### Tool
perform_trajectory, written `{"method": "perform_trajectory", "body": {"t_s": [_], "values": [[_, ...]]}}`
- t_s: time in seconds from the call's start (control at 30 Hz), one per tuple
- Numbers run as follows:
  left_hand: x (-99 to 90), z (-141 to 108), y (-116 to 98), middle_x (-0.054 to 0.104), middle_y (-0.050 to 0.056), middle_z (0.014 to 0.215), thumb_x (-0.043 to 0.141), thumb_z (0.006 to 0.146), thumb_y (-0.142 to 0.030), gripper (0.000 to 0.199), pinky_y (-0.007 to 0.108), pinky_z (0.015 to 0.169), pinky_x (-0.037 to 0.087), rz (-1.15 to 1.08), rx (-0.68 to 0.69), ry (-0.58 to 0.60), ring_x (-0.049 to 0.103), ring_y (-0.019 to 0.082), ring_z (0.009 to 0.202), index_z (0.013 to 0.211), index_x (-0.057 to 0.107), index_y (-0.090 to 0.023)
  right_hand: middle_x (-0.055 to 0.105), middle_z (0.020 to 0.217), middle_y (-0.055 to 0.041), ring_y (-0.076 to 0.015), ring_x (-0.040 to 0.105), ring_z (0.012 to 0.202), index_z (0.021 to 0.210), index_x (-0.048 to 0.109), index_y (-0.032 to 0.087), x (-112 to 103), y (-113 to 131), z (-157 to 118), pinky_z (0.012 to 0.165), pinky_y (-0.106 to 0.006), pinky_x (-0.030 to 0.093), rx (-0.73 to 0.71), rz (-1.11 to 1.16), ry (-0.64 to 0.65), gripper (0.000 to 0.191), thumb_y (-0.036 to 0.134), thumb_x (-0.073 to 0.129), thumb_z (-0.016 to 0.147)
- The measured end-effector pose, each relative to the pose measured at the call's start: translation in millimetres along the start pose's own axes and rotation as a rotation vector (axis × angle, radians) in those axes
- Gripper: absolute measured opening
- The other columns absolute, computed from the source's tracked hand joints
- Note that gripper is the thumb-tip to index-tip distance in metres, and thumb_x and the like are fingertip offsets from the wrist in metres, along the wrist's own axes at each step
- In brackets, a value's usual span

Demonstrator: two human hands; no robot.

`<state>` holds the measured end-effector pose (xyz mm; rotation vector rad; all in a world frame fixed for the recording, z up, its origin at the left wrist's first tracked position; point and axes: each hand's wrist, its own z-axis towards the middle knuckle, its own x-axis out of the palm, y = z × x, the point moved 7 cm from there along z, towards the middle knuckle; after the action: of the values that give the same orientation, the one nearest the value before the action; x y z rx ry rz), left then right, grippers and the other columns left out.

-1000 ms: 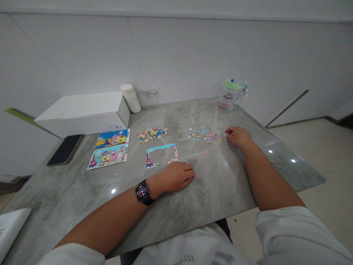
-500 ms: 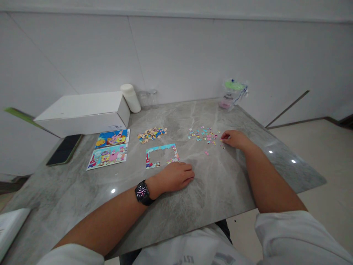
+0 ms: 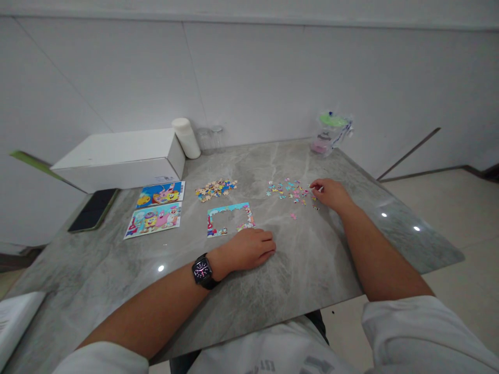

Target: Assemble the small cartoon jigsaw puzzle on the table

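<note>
My left hand (image 3: 251,249) rests on the grey table just below a partly built puzzle frame (image 3: 230,209), its fingers curled loosely together with nothing visible in them. At the right edge of a scattered group of small puzzle pieces (image 3: 288,191) is my right hand (image 3: 331,195), thumb and fingertips pinched together; whatever is between them is too small to make out. One pink piece (image 3: 293,216) lies apart, nearer me. A denser pile of pieces (image 3: 216,190) sits behind the puzzle frame. Two picture cards, one blue (image 3: 161,194) and one lighter (image 3: 154,220), lie to the left.
A white box (image 3: 117,158), a white bottle (image 3: 186,138) and two clear glasses (image 3: 210,139) stand along the back. A phone (image 3: 93,209) lies at left, a plastic bag (image 3: 329,134) at back right. Papers (image 3: 19,322) lie at the near left edge.
My right hand has moved slightly away from me and left, its fingertips now by the upper right edge of the scattered pieces. My left hand has stayed in place.
</note>
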<state>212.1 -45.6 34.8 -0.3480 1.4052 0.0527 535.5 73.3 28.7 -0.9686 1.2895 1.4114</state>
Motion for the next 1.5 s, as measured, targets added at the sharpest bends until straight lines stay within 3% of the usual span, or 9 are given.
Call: {"method": "perform_trajectory", "body": {"t_s": [0.13,0.33,0.53,0.67,0.83,1.03,1.17,1.33,1.5], "values": [[0.3,-0.4,0.0,0.069,0.006,0.099,0.049,0.109,-0.032,0.024,0.031,0.078,0.049,0.014,0.003,-0.01,0.064,0.018,0.085,0.098,0.068,-0.02,0.076,0.102,-0.0102,-0.0227,0.068,0.089,0.107,0.081,0.023,7.6,17.1,-1.4,0.086,-0.035,0.051,-0.073,-0.024,0.018,0.026,0.026,0.06,0.093],[1.0,-0.9,0.1,0.069,0.005,0.099,0.05,0.108,-0.032,0.023,0.032,0.077,0.049,0.027,0.006,-0.023,0.064,0.018,0.085,0.098,0.067,-0.02,0.075,0.105,-0.0118,-0.0239,0.068,0.093,0.105,0.082,0.02,7.5,14.0,-2.5,0.087,-0.035,0.05,-0.038,-0.067,0.024,0.028,0.019,0.057,0.092],[0.6,-0.8,-0.1,0.069,0.005,0.099,0.05,0.109,-0.032,0.023,0.032,0.077,0.048,0.02,0.006,-0.021,0.064,0.018,0.085,0.098,0.067,-0.02,0.074,0.103,-0.0087,-0.0199,0.066,0.089,0.116,0.082,0.024,14.7,34.9,-2.5,0.087,-0.031,0.049,-0.17,-0.013,0.066,0.033,0.021,0.057,0.094],[-1.4,-0.2,-0.9,0.069,0.005,0.097,0.05,0.109,-0.031,0.023,0.032,0.077,0.048,0.017,0.01,-0.022,0.064,0.018,0.085,0.098,0.067,-0.02,0.073,0.101,-0.0082,-0.0203,0.066,0.091,0.106,0.084,0.024,18.5,39.1,-2.1,0.087,-0.03,0.049,-0.18,-0.016,0.069,0.028,0.022,0.059,0.093],[-1.9,0.4,-1.5,0.069,0.006,0.098,0.052,0.108,-0.03,0.022,0.033,0.075,0.048,0.015,0.005,-0.016,0.064,0.018,0.084,0.096,0.067,-0.02,0.073,0.1,-0.0087,-0.0199,0.066,0.087,0.114,0.082,0.023,18.1,42.3,-2.3,0.085,-0.03,0.049,-0.208,0.019,0.05,0.033,0.022,0.057,0.093],[-3.2,0.8,-2.0,0.069,0.005,0.097,0.052,0.107,-0.03,0.021,0.033,0.075,0.049,0.012,0.001,-0.007,0.065,0.018,0.084,0.098,0.068,-0.02,0.075,0.102,-0.0067,-0.0184,0.066,0.084,0.101,0.083,0.025,19.4,56.0,-6.5,0.084,-0.03,0.05,-0.317,0.129,0.073,0.026,0.023,0.06,0.091],[-2.8,0.5,-1.8,0.069,0.006,0.097,0.052,0.107,-0.031,0.021,0.032,0.076,0.049,0.008,0.003,-0.008,0.065,0.018,0.084,0.098,0.068,-0.02,0.075,0.102,-0.0073,-0.0195,0.067,0.086,0.111,0.082,0.025,18.1,61.9,-8.4,0.085,-0.03,0.051,-0.332,0.135,0.05,0.031,0.023,0.058,0.093],[-2.6,0.4,-1.8,0.069,0.005,0.098,0.052,0.108,-0.03,0.021,0.033,0.076,0.049,0.015,0.002,-0.017,0.065,0.018,0.085,0.098,0.068,-0.02,0.075,0.11,-0.0096,-0.0225,0.068,0.099,0.117,0.082,0.025,22.8,73.5,-11.4,0.093,-0.033,0.052,-0.414,0.121,0.088,0.033,0.022,0.057,0.094],[-3.0,0.8,-1.9,0.069,0.006,0.098,0.053,0.107,-0.029,0.02,0.033,0.075,0.049,-0.001,0.001,-0.011,0.065,0.018,0.084,0.098,0.068,-0.02,0.073,0.102,-0.0074,-0.0213,0.069,0.094,0.109,0.084,0.027,21.7,88.1,-18.8,0.09,-0.033,0.053,-0.505,0.194,0.149,0.032,0.019,0.059,0.092]]}}
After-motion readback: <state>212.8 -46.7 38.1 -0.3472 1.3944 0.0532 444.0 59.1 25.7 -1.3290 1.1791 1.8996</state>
